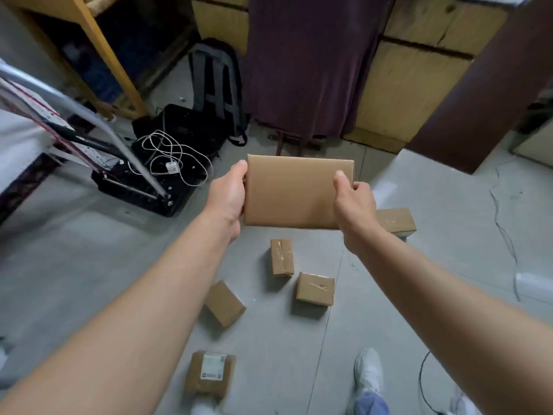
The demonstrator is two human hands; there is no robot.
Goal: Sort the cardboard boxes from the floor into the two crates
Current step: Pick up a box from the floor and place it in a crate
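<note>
Above the middle of the floor (89, 250), holding one flat cardboard box (294, 193) level and clear of the ground. Grasping its left edge with the left grip (229, 194) and its right edge with the right grip (354, 205), thumbs on top, fingers curled beneath; neither released.

Judging progress as early. Counting five boxes awaiting sorting on the floor: a taped box (281, 256) just below the held one, a squarer box (314, 289) beside it, a tilted box (224, 303) to the left, a labelled box (209, 374) nearest the feet, and a larger box (396, 220) partly hidden behind the right forearm. Seeing no cardboard inside the black crate (179, 202) at left; finding white cable (173, 157) and a folded metal frame (140, 164) lying across it instead. Taking the dark shape (191, 124) behind it for the second crate, though unable to confirm.

Noting open floor between the boxes and the crate, giving a free path leftward. Flagging the frame and cable as snag points at the crate rim, a backpack (218, 85) and purple curtain (299, 70) closing the far side, and a thin wire (505, 235) trailing along the right.
</note>
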